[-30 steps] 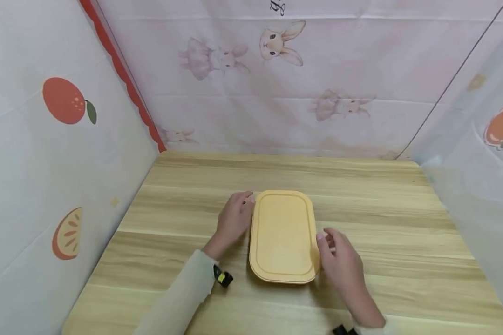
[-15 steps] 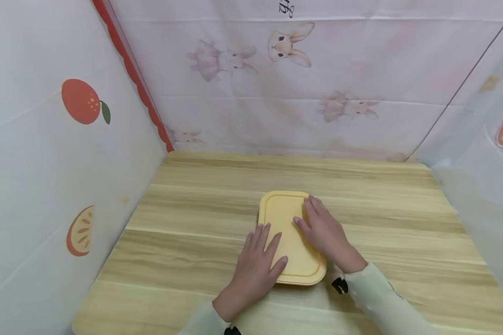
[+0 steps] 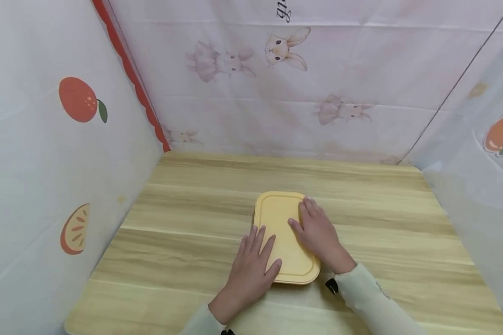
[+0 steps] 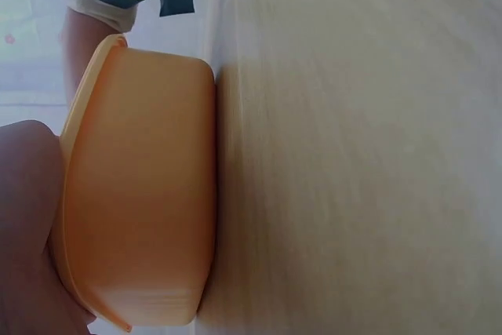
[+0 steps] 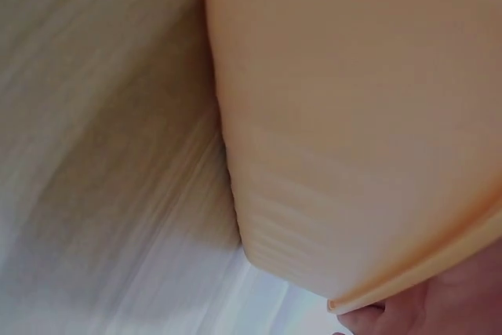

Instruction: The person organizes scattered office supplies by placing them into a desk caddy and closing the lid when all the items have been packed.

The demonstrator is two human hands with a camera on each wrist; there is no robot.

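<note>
A yellow rectangular food container stands on the wooden table with its lid on. My left hand lies over the lid's near left edge, fingers straight and spread. On the right edge, a bit farther from me, rests my right hand, its fingers extended and its thumb on the lid. The left wrist view shows the container's deep side wall down to the table, with part of the left hand at the lid rim. Some right-hand fingers appear beside the rim in the right wrist view.
The wooden tabletop extends around the container on all sides. A rabbit-print cloth wall closes off the back, and fruit-print walls stand at left and right.
Both hands went from the container's sides onto its lid, the left one coming nearer and the right one reaching farther. Over the last half second they have stayed there; the view shifted slightly.
</note>
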